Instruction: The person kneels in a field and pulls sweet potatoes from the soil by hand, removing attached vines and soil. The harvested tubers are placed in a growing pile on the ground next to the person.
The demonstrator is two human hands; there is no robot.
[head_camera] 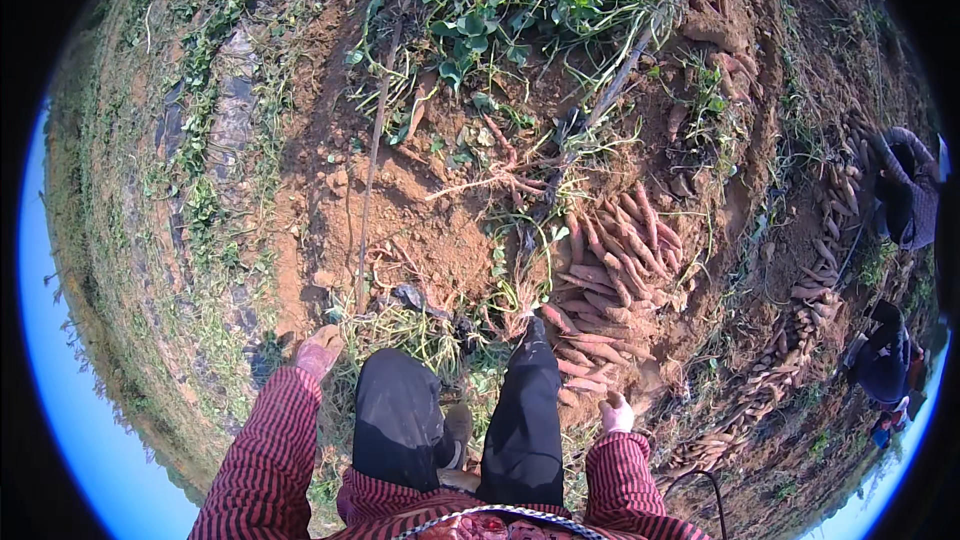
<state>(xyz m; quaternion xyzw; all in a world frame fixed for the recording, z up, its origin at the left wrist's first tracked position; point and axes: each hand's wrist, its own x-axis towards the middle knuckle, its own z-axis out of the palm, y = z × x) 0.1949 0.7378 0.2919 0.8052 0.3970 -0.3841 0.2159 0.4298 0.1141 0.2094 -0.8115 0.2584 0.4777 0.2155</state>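
Observation:
My left hand [320, 351], in a soiled glove, hangs at the left beside my knee, above the soil. Close to it is the lower end of a long thin stick or cord [375, 154]; whether they touch is unclear. My right hand [616, 414], also gloved, has its fingers partly curled, just below a pile of reddish sweet potatoes [611, 300]. I make out nothing held in either hand. In front of me, a cluster of slender sweet potato roots [511, 176] lies on loose soil. Thin roots and cut stems [405, 270] lie nearer my knees.
Leafy sweet potato vines [517, 0] cover the ground ahead. A pale strip, perhaps a tube [637, 49], slants across the soil. At the right runs a long row of sweet potatoes [780, 367]. Two people [907, 187] bend beyond it. Dark plastic film [232, 101] lies at the left.

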